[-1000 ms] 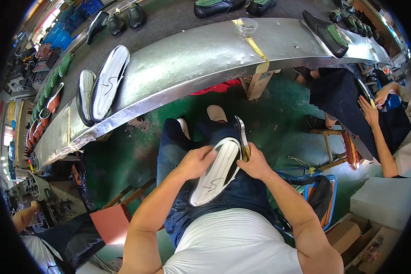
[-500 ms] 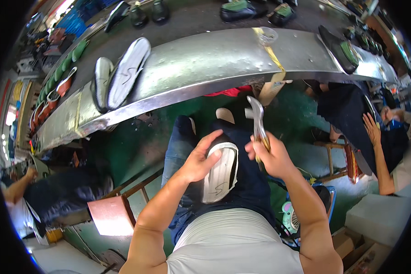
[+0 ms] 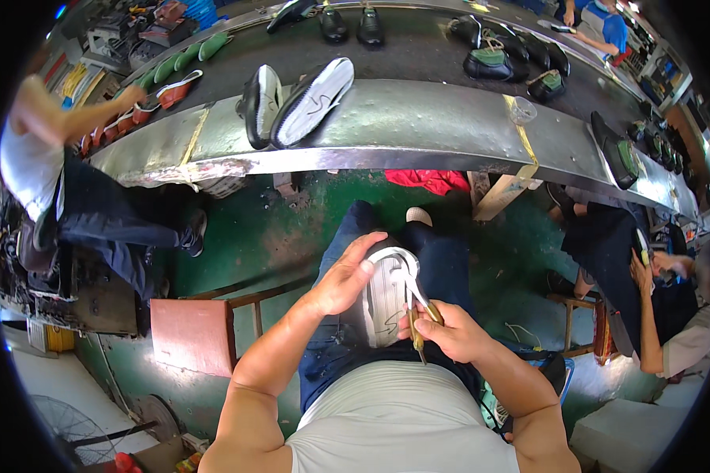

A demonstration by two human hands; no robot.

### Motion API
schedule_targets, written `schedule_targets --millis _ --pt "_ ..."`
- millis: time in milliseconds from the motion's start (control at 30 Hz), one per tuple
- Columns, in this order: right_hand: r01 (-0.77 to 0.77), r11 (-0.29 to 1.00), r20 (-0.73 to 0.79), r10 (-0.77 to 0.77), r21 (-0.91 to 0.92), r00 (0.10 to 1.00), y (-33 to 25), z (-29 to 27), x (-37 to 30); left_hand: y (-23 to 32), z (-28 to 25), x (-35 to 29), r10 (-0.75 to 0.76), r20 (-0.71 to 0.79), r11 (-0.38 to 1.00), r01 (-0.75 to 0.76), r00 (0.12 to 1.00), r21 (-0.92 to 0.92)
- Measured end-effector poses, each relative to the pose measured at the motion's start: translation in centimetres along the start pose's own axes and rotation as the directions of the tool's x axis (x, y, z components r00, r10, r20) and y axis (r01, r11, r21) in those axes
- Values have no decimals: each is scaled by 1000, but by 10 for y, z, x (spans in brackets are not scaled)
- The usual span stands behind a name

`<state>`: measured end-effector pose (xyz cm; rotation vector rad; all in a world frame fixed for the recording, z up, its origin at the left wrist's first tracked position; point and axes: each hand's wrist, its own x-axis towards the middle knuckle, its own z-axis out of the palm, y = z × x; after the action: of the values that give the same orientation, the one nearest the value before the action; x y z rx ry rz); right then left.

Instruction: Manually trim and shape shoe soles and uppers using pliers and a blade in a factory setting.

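Note:
My left hand (image 3: 341,282) is wrapped round the toe end of a shoe (image 3: 380,303), which rests over my lap with its pale sole facing up and a dark pen mark near the heel. A white band curves round its toe edge. In my right hand (image 3: 452,331) are metal pincers (image 3: 416,293) with brass-coloured handles, fingers closed round them. Their head lies against the toe edge of the sole; glare hides what the jaws grip, if anything. On the metal ledge (image 3: 418,118) ahead lean two black shoes (image 3: 312,104), pale soles outward.
Beyond the ledge runs a dark conveyor belt (image 3: 418,59) with black shoes. A plastic cup (image 3: 521,110) stands on the ledge. Below hangs red cloth (image 3: 427,181). A pink stool (image 3: 191,335) is at left. Co-workers sit left (image 3: 35,158) and right (image 3: 678,315); another stands far right (image 3: 603,27).
The pincers, raised apart from the shoe before, have come down and left onto its toe edge. My view has shifted. At left, the co-worker's arm now reaches toward the red shoes on the belt.

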<state>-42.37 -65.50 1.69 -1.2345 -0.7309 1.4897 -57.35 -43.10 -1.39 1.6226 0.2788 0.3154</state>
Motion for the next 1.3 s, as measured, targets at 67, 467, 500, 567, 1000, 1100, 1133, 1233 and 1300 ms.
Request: schedule_targets --millis 67,467,500,567,1000,1100,1133,1233,1300 --pt "-97 993 48 94 63 994 -6 0 5 3 6 -3 -2 -85 974 21 996 223" --pt "150 534 -93 -401 -832 911 31 -8 43 -32 -17 -2 -58 -47 987 50 997 -155" --pt "95 562 -119 -332 -822 936 21 -2 37 -31 -18 -3 -57 -48 986 49 997 -158" --pt "42 495 -129 -305 -868 944 3 8 24 -18 -15 -3 -101 25 924 103 995 -369" --pt "-146 799 -152 69 -584 986 -42 4 31 -38 -12 6 -212 -324 975 174 922 -141" --pt "263 470 -47 -551 -842 834 -25 8 64 -42 -18 8 -194 -290 976 155 937 -154" --pt "103 319 -21 -363 -942 931 -21 2 77 -41 -21 9 -221 -252 974 200 942 -107" --pt "-185 630 -150 110 -754 983 -39 -4 86 -55 -29 -2 -224 -185 965 191 957 -182" --pt "-43 650 -194 -162 -759 968 -14 -10 74 -53 -29 -7 -239 -118 864 156 964 -478"
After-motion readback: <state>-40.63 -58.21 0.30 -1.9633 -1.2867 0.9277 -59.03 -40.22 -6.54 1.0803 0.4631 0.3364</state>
